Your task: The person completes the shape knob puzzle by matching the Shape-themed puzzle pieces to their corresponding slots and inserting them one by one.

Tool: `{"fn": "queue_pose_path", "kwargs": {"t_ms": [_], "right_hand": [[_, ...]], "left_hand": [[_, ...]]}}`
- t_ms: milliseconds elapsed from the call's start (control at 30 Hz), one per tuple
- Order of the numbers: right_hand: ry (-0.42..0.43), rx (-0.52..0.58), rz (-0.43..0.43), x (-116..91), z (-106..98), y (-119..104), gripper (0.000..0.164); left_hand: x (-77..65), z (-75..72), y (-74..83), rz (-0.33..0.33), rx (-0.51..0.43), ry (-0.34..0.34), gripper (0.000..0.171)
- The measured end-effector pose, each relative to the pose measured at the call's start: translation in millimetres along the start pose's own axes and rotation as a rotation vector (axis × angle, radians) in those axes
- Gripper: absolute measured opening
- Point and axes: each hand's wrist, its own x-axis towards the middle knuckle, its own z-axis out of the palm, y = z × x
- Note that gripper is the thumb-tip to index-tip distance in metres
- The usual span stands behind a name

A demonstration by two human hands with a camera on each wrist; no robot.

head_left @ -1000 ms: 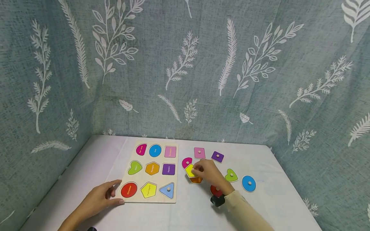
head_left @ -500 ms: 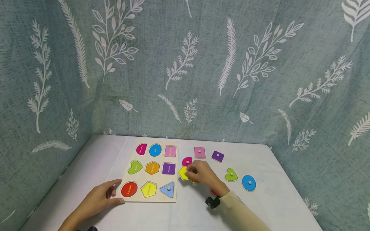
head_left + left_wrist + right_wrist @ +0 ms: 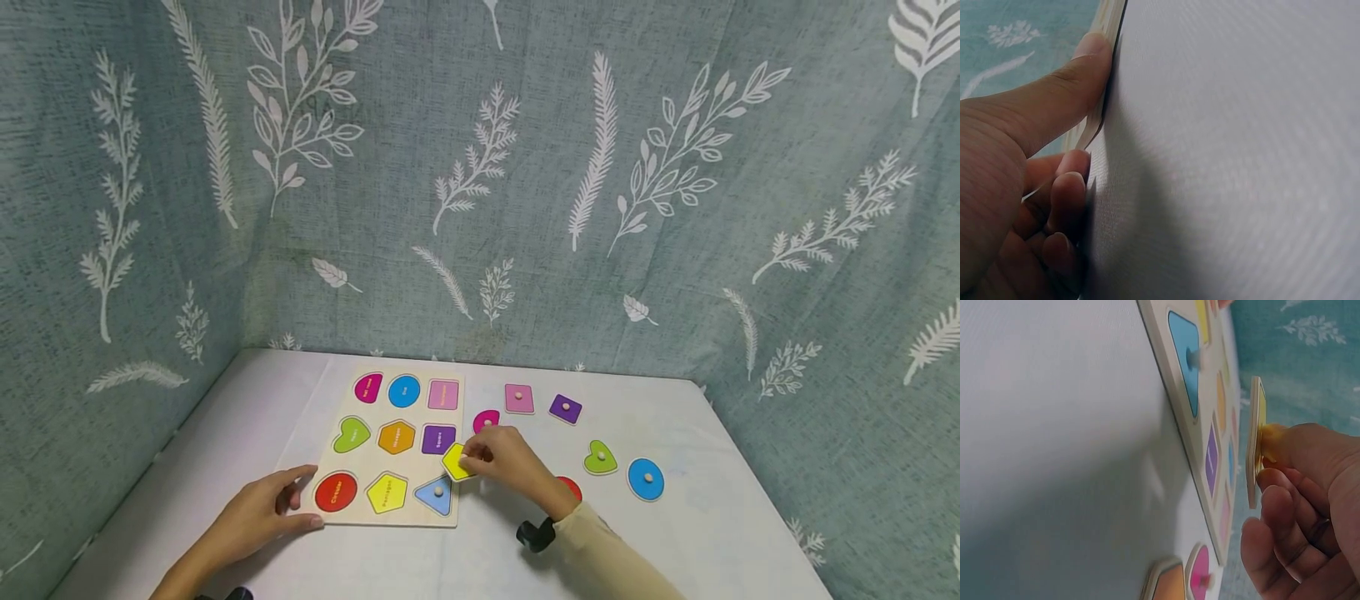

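A wooden shape-puzzle board [image 3: 352,515] lies on the white table, with printed coloured recesses and a knobbed blue triangle piece [image 3: 429,498] in its near right corner. My left hand [image 3: 251,512] holds the board's near left corner; in the left wrist view the thumb [image 3: 1088,69] presses its edge and the fingers curl beside it. Between thumb and fingers, my right hand [image 3: 513,462] pinches the knob of a yellow pentagon puzzle piece [image 3: 452,463]. The right wrist view shows that piece [image 3: 1254,447] raised clear of the board. Fingers hide its knob.
Loose knobbed pieces lie right of the board: pink [image 3: 518,399], purple [image 3: 566,408], magenta [image 3: 484,419], a green heart [image 3: 600,458], a blue round one [image 3: 646,480] and a partly covered red one [image 3: 571,487]. An orange piece [image 3: 1169,586] shows in the right wrist view.
My right hand has carried the yellow pentagon leftward, from above the orange piece to over the board's right edge near the triangle. The left hand stays at the board's corner.
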Motion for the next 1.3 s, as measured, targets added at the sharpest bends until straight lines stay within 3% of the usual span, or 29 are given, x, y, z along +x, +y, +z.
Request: {"fn": "queue_pose_path", "kwargs": {"t_ms": [1000, 1300], "right_hand": [[-0.109, -0.032, -0.054, 15.9, 41.0, -35.6, 0.010], [-0.118, -0.101, -0.082, 18.7, 56.7, -44.2, 0.011]], "left_hand": [[0.2, 0.5, -2.0, 0.006, 0.013, 0.009, 0.093], [0.9, 0.6, -0.5, -0.001, 0.013, 0.006, 0.091]]}}
